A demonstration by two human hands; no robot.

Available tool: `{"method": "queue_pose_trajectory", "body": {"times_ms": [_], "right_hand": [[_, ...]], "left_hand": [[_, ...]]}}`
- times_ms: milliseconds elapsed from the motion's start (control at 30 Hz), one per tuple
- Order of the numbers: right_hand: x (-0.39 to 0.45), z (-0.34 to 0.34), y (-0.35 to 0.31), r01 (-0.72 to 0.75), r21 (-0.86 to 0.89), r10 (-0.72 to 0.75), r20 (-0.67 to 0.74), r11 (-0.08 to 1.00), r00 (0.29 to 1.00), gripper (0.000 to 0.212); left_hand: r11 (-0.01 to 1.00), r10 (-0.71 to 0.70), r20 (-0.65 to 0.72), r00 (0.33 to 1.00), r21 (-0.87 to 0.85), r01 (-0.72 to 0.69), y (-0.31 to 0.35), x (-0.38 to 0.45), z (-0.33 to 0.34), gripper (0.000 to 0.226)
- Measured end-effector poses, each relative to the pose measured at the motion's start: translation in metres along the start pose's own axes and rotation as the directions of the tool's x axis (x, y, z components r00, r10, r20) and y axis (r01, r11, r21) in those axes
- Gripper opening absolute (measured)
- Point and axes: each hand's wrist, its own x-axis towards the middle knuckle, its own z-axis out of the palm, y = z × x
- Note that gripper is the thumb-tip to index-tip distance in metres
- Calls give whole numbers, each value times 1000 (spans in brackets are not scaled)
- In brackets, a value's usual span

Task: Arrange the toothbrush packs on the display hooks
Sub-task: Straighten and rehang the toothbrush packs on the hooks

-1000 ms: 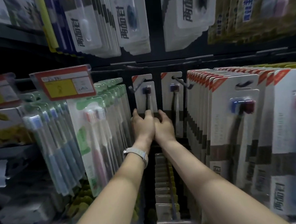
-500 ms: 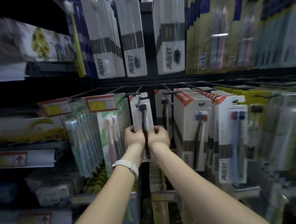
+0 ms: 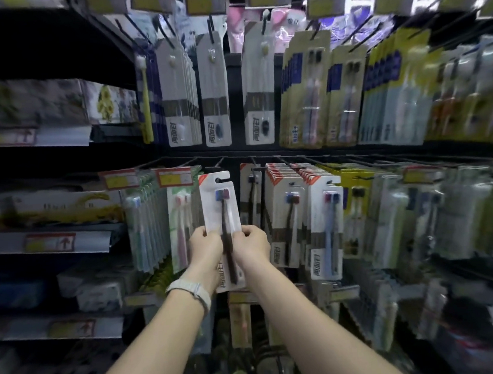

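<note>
Both hands — left hand (image 3: 204, 246), right hand (image 3: 253, 241) — gripping toothbrush pack (image 3: 219, 206), upright

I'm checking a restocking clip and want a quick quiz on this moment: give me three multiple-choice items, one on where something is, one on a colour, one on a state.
1. Where is the white toothbrush pack that the hands hold?
A. Out in front of the middle row of hanging packs
B. Lying on the floor
C. On the top row of hooks

2. What colour is the watch band on the left wrist?
A. Black
B. White
C. Red

3. How is the pack held?
A. By the left hand alone
B. By neither hand
C. By the left hand and the right hand, one at each side edge

Answers:
1 A: it stands upright before the middle row, its hang hole free with no hook through it.
2 B: the band looks pale white.
3 C: fingers of both hands pinch its edges.
</note>
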Motion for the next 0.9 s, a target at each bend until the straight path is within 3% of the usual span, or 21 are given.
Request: {"method": "queue_pose_trajectory", "body": {"times_ms": [167, 367, 900], "right_hand": [[-17, -31, -2, 69, -2, -69, -41, 998, 997, 11], [-20, -76, 5, 141, -7, -141, -74, 990, 987, 24], [19, -138, 49, 123, 9, -120, -140, 992, 983, 18]], "left_hand": [[1000, 17, 60, 998, -24, -16, 11, -36, 10, 16], [999, 43, 140, 989, -13, -42, 9, -59, 36, 17], [988, 65, 248, 966, 119, -97, -19, -60, 92, 22]]}}
